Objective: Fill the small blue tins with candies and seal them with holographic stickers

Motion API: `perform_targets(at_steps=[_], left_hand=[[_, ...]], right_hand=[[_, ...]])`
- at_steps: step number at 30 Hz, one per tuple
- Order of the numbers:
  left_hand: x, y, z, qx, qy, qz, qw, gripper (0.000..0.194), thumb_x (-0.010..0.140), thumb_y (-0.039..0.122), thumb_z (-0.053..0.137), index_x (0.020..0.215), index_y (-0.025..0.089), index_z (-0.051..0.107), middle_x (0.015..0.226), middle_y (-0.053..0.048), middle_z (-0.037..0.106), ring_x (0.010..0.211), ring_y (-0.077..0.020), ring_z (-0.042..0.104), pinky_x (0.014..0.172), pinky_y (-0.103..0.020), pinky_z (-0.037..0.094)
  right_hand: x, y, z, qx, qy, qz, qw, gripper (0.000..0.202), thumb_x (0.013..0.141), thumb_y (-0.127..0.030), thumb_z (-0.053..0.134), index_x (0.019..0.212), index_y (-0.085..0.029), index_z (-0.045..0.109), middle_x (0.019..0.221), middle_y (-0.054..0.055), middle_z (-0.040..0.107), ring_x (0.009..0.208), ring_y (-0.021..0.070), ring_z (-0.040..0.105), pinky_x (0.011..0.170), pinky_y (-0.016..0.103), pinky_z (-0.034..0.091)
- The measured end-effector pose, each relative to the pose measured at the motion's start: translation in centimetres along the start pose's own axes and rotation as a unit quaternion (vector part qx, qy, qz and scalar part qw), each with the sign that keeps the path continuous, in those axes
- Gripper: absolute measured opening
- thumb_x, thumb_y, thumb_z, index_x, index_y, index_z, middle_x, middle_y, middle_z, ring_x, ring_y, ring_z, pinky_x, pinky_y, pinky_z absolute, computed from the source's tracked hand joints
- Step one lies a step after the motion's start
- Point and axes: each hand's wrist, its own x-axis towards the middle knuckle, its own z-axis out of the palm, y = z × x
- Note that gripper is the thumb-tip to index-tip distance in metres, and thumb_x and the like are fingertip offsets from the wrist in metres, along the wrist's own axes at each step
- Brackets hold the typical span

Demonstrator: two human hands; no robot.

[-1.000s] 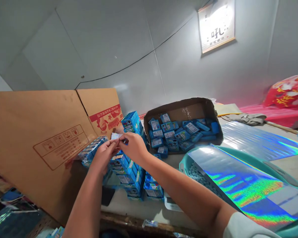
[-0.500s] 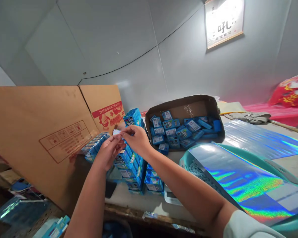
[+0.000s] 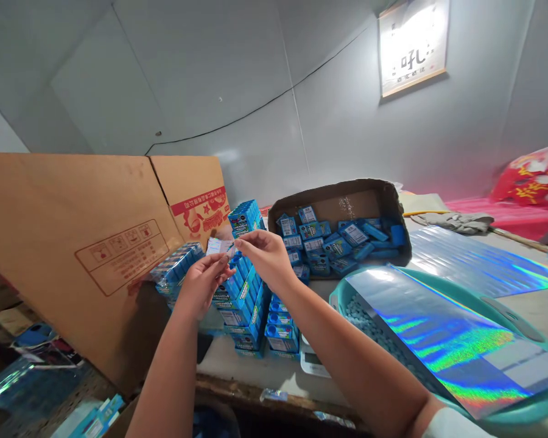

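Right hand point(image 3: 267, 255) has shifted rightward from the left hand point(image 3: 201, 286) since the earlier frame, and more of the white slip point(image 3: 217, 245) shows.

Head view: slip is up at the left hand's fingertips, above the bench point(image 3: 265, 372), just behind the front stack point(image 3: 237, 316) of blue boxes near the front edge. Left hand grasps it, thumb against fingers. Right hand has thumb and forefinger drawn together beside the slip's right end; can't tell if they grasp that end or a small piece. Step looks like fine fingertip work on the slip, probably partway; next move calls for a steady left pinch and a light right touch.

Printed face seems turned toward the camera. Long axis runs roughly side to side, right end toward the right hand; lower edge partly hidden, so exact tilt unclear.

Carton point(image 3: 119, 201) stands at the bench's left end, tray point(image 3: 331, 198) of loose boxes toward the back edge, teal basin point(image 3: 536, 413) right.
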Motion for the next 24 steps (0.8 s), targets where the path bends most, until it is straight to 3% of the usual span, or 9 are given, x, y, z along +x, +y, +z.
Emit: perform_targets(at_steps=[5,10,13,18,20,24], left_hand=[[-0.3,0.4,-0.6,0.046,0.006,0.005,0.999,0.051,0.059,0.057,0.087,0.089,0.018,0.071,0.084,-0.002,0.069,0.083,-0.0157,0.065,0.083,-0.030,0.054],[1.5,0.5,-2.8,0.142,0.006,-0.010,0.990,0.053,0.060,0.061,0.084,0.086,0.016,0.074,0.082,-0.002,0.071,0.071,-0.0139,0.061,0.074,-0.028,0.052],[3.5,0.2,-4.0,0.217,0.009,-0.029,0.976,0.040,0.072,0.050,0.081,0.089,0.014,0.073,0.081,-0.001,0.070,0.067,-0.0131,0.060,0.072,-0.030,0.052],[7.0,-0.5,-4.3,0.295,0.034,-0.064,0.953,0.029,0.093,0.036,0.064,0.111,0.014,0.064,0.104,-0.006,0.068,0.088,-0.0162,0.066,0.079,-0.036,0.057],[7.7,-1.0,-4.1,0.310,0.050,-0.072,0.947,0.031,0.093,0.037,0.063,0.115,0.015,0.062,0.110,-0.007,0.066,0.092,-0.0174,0.066,0.080,-0.037,0.058],[7.9,-2.1,-4.0,0.300,0.062,-0.065,0.950,0.032,0.093,0.037,0.063,0.116,0.015,0.062,0.111,-0.007,0.066,0.093,-0.0178,0.066,0.080,-0.037,0.058]], right_hand=[[-0.5,0.4,-0.4,0.003,0.023,0.028,0.999,0.025,0.072,-0.040,0.078,0.075,-0.016,0.073,0.069,0.002,0.069,0.064,0.0136,0.061,0.060,0.024,0.046],[0.0,3.1,-0.2,-0.025,0.047,0.075,0.996,0.025,0.067,-0.038,0.080,0.074,-0.014,0.074,0.066,0.002,0.068,0.061,0.0129,0.058,0.057,0.024,0.043],[0.7,5.3,0.3,-0.022,0.053,0.125,0.991,0.026,0.066,-0.034,0.080,0.079,-0.013,0.072,0.060,0.000,0.065,0.056,0.0120,0.057,0.055,0.024,0.043],[1.2,9.1,1.0,-0.026,0.092,0.181,0.979,0.026,0.065,-0.021,0.081,0.086,-0.014,0.066,0.056,-0.006,0.059,0.054,0.0112,0.057,0.054,0.023,0.043],[1.1,10.1,1.1,-0.030,0.094,0.200,0.975,0.021,0.069,-0.018,0.081,0.082,-0.014,0.064,0.056,-0.007,0.057,0.053,0.0101,0.057,0.053,0.022,0.044],[0.2,11.4,0.9,-0.027,0.085,0.242,0.966,0.016,0.091,-0.025,0.070,0.084,-0.013,0.062,0.068,-0.005,0.061,0.055,0.0087,0.058,0.055,0.022,0.050]])
